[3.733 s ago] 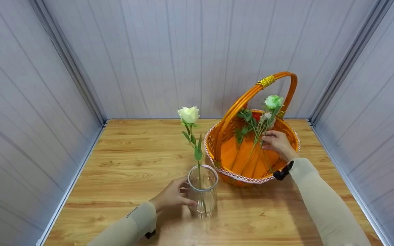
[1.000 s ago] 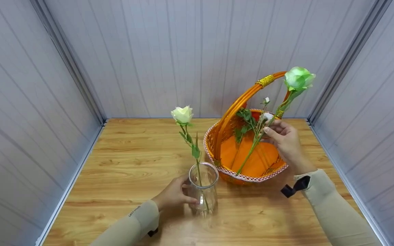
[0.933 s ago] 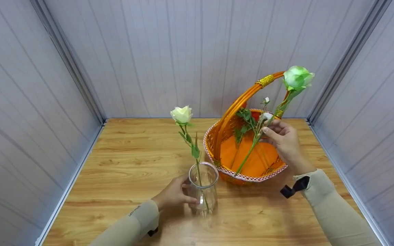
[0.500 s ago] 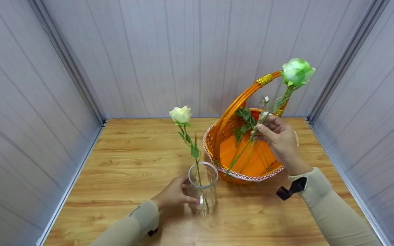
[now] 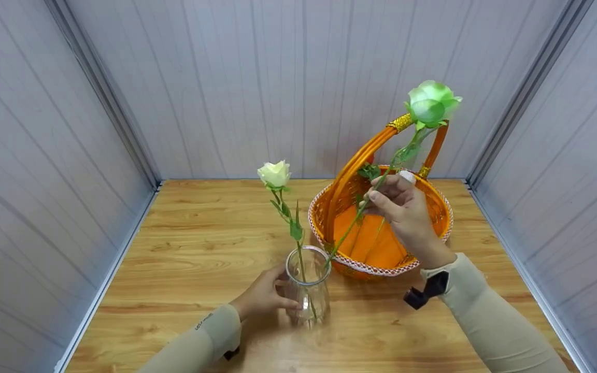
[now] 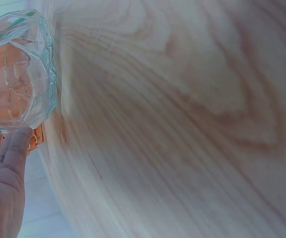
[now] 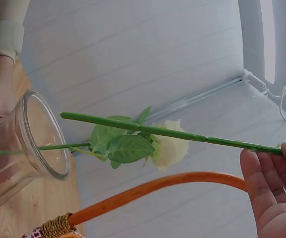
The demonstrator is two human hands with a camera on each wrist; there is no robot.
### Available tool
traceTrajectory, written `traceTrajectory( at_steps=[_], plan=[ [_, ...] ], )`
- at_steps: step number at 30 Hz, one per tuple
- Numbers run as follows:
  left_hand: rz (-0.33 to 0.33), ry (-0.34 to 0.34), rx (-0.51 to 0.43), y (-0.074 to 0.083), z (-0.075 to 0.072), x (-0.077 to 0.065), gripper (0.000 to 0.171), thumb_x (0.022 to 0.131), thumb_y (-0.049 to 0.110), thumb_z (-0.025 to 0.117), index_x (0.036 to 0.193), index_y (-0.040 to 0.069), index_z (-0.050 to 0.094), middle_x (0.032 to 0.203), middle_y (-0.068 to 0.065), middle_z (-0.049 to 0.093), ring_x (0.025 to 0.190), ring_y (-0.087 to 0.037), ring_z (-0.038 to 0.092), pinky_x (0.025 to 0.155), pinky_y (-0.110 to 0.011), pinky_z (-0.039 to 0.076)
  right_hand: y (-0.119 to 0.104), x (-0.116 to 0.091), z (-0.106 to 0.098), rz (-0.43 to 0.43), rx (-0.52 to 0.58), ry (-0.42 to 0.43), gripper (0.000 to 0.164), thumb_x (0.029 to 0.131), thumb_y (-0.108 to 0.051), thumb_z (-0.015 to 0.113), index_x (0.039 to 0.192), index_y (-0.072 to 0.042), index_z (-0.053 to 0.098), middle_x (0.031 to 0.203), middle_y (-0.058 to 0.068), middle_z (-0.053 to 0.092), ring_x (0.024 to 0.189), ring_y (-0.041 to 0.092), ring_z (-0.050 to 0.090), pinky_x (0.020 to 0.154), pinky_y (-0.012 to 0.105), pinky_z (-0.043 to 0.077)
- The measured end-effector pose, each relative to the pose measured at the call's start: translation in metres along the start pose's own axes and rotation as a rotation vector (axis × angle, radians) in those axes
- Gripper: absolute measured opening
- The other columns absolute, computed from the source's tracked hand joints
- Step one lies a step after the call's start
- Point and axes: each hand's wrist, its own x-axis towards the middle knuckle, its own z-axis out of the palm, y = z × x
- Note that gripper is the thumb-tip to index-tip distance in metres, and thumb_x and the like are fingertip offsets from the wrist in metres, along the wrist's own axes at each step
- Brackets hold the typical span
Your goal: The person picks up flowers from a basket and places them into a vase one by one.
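In the head view my left hand grips the side of a clear glass vase on the table, thumb in front. A white rose leans left in the vase, its stem reaching down inside. My right hand pinches the stem of a pale green rose between thumb and fingers. Its bloom is raised in front of the basket handle. The lower stem slants down-left to the vase's rim; in the right wrist view the cut stem end overlaps the vase mouth.
An orange wicker basket with a tall arched handle stands right of the vase, close to it. Inside lie more stems, green leaves and a white bloom, partly behind my right hand. Panel walls enclose the wooden table.
My right hand has lifted the green rose up out of the basket and carried it left, its stem end now at the vase's rim. The left hand stays at the vase.
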Motion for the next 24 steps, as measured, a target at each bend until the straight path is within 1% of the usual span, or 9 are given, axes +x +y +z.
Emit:
traceTrajectory(
  at_steps=[4,6,13,15,18,21,22,24],
  plan=[
    [0.004,0.0,-0.018,-0.001,0.001,0.0,0.101,0.077,0.015,0.098,0.163,0.015,0.046,0.135,-0.006,0.071,0.127,-0.029,0.066,0.108,-0.049,0.062,0.005,-0.001,0.008,0.001,-0.074,-0.015,0.023,0.104,0.008,0.062,0.115,-0.01,0.07,0.097,0.001,0.078,0.087,0.017,0.079,0.078,0.034,0.07],
    [0.005,0.0,-0.025,-0.001,0.001,0.0,0.1,0.077,0.014,0.098,0.163,0.014,0.046,0.136,-0.007,0.071,0.127,-0.029,0.066,0.108,-0.05,0.062,0.008,-0.002,0.012,-0.003,-0.093,-0.028,0.022,0.103,0.008,0.064,0.115,-0.009,0.071,0.097,0.002,0.078,0.086,0.017,0.079,0.077,0.036,0.071],
    [0.003,0.002,-0.021,-0.001,0.001,0.001,0.1,0.076,0.015,0.099,0.162,0.016,0.048,0.136,-0.006,0.071,0.127,-0.028,0.065,0.111,-0.052,0.06,0.024,-0.004,0.023,-0.03,-0.071,-0.137,0.025,0.102,0.01,0.064,0.114,-0.01,0.073,0.098,0.002,0.079,0.086,0.016,0.079,0.077,0.036,0.071],
    [0.002,0.002,-0.025,-0.001,0.001,0.0,0.099,0.075,0.015,0.099,0.161,0.016,0.049,0.136,-0.007,0.071,0.128,-0.029,0.065,0.111,-0.053,0.059,0.029,-0.004,0.025,-0.033,-0.066,-0.157,0.021,0.102,0.01,0.065,0.114,-0.004,0.072,0.098,0.003,0.079,0.085,0.016,0.079,0.077,0.036,0.071],
    [0.002,0.001,-0.028,-0.002,0.001,0.0,0.1,0.075,0.015,0.099,0.162,0.015,0.048,0.136,-0.007,0.071,0.128,-0.032,0.065,0.111,-0.056,0.059,0.036,-0.005,0.028,-0.017,-0.086,-0.173,0.017,0.102,0.007,0.067,0.115,-0.002,0.072,0.098,0.005,0.079,0.085,0.016,0.078,0.077,0.036,0.071],
    [0.008,0.003,-0.014,-0.003,0.001,0.0,0.1,0.076,0.016,0.099,0.162,0.013,0.047,0.137,-0.007,0.071,0.129,-0.033,0.065,0.111,-0.056,0.059,0.045,-0.007,0.031,0.004,-0.12,-0.199,0.014,0.102,0.005,0.069,0.115,0.002,0.072,0.097,0.003,0.079,0.083,0.015,0.078,0.078,0.035,0.071],
    [0.013,0.003,-0.01,-0.003,0.001,0.0,0.1,0.076,0.016,0.099,0.162,0.013,0.048,0.137,-0.007,0.071,0.129,-0.033,0.065,0.112,-0.056,0.058,0.048,-0.008,0.032,0.011,-0.131,-0.212,0.013,0.102,0.005,0.068,0.115,0.005,0.071,0.097,0.001,0.079,0.083,0.014,0.077,0.078,0.034,0.07],
    [0.022,0.002,-0.006,-0.004,0.001,0.001,0.097,0.077,0.016,0.099,0.16,0.012,0.049,0.137,-0.008,0.071,0.13,-0.033,0.066,0.112,-0.056,0.058,0.054,-0.009,0.034,0.023,-0.142,-0.24,0.016,0.102,0.006,0.067,0.116,0.015,0.067,0.098,-0.002,0.078,0.082,0.013,0.077,0.077,0.033,0.07]
  ],
)
